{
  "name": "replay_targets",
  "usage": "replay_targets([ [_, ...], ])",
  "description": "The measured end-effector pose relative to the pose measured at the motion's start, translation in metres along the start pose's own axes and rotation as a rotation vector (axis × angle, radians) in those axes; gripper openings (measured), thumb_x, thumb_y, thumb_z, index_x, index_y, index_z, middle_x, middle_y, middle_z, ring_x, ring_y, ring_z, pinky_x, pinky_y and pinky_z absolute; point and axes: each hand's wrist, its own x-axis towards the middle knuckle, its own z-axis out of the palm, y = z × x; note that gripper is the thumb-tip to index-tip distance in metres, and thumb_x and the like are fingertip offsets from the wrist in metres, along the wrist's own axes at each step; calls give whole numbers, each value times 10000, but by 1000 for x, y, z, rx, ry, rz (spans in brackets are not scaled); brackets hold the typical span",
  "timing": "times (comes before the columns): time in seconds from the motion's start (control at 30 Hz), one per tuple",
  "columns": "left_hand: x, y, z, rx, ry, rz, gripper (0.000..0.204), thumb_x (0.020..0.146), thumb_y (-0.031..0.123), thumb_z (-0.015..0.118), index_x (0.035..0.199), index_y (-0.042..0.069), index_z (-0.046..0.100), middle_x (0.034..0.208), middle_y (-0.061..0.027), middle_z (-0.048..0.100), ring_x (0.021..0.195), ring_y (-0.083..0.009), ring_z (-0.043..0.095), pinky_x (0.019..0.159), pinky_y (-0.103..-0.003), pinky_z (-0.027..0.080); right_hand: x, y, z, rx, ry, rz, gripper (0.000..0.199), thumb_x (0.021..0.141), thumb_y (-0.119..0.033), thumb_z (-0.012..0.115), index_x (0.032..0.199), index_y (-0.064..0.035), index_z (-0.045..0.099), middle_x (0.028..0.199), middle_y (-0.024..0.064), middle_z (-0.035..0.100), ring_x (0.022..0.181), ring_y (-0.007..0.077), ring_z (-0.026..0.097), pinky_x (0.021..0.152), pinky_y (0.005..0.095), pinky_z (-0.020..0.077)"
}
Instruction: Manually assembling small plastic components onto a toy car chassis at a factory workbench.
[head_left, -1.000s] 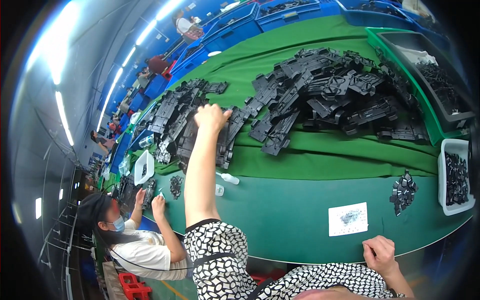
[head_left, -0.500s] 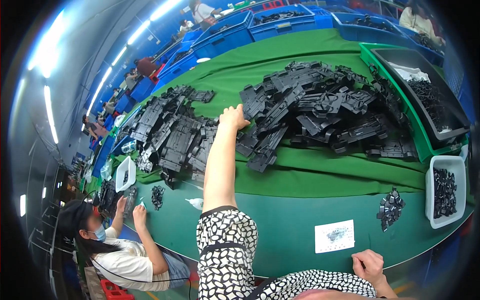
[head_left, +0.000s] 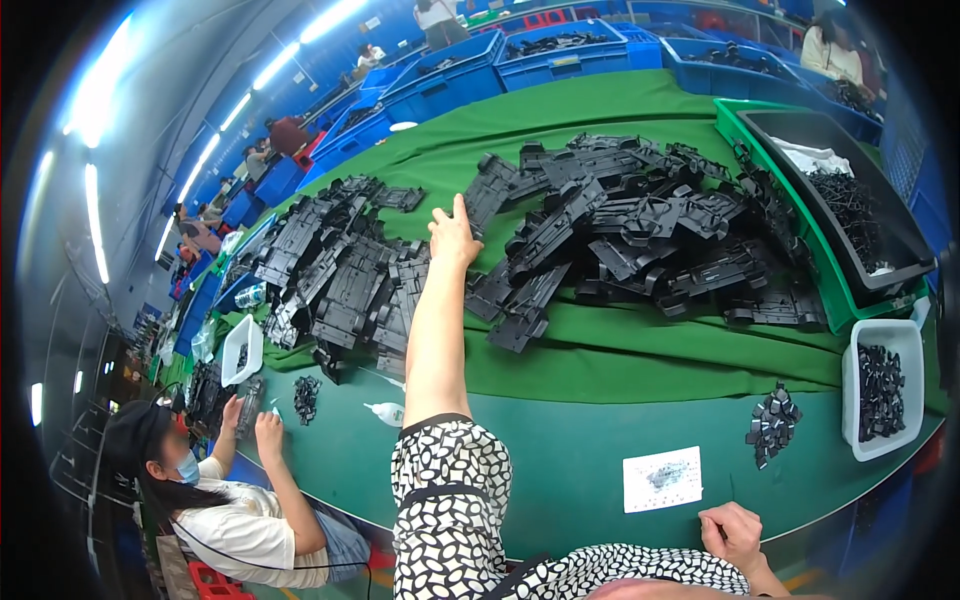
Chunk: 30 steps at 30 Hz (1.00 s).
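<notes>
My left hand is stretched out over the green cloth, thumb and forefinger at the near end of a black plastic chassis plate. The forefinger lies straight along that plate's edge; the grip looks loose. The plate leans at the left edge of a big heap of similar plates. A second heap lies to the left of my forearm. Down at the table's near edge, my right hand is curled closed; whatever is inside its fingers is hidden. Just left of it lies a white printed card with a dark smudge.
Small black parts lie in a pile beside a white bin. A green crate carrying a black tray stands far right. A small white bottle lies by my forearm. A co-worker sits left. Blue bins line the back.
My left fingers have spread, with the forefinger now straight. The plate beside them has swung, its near end shifting left, away from the heap. My right hand stays closed in place.
</notes>
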Motion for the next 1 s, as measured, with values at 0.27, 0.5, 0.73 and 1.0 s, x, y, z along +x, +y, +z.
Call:
replay_targets([
  [0.27,10,-20,-12,-656,443,-35,1024,622,288,793,1412,83,175,1263,-273,344,1080,-420,486,894,-445,441,4,-4,0,10,-12,19,124,675,53,636,770,-21,608,626,68,585,506,195,564,462,276,452],
  [0.5,-43,9,-111,-1737,48,167,713,825,299,649,1385,42,291,1092,-134,561,950,-249,582,792,-358,488,3,-9,-6,48,-29,19,102,688,60,621,763,-5,599,624,84,579,514,214,570,470,292,454],
  [0.73,-175,58,-128,-2384,-556,578,572,943,440,357,1305,-1,390,1273,-240,456,1141,-385,485,907,-450,471,4,-19,-12,103,-46,41,70,708,50,618,752,4,588,632,108,576,528,246,563,488,327,454],
  [1.0,-309,74,-81,-2532,-654,452,780,877,578,411,1385,4,268,1342,-257,365,1156,-397,477,923,-444,453,9,-15,-13,231,-47,34,32,758,36,598,788,30,603,672,121,578,559,235,564,512,318,448],
])
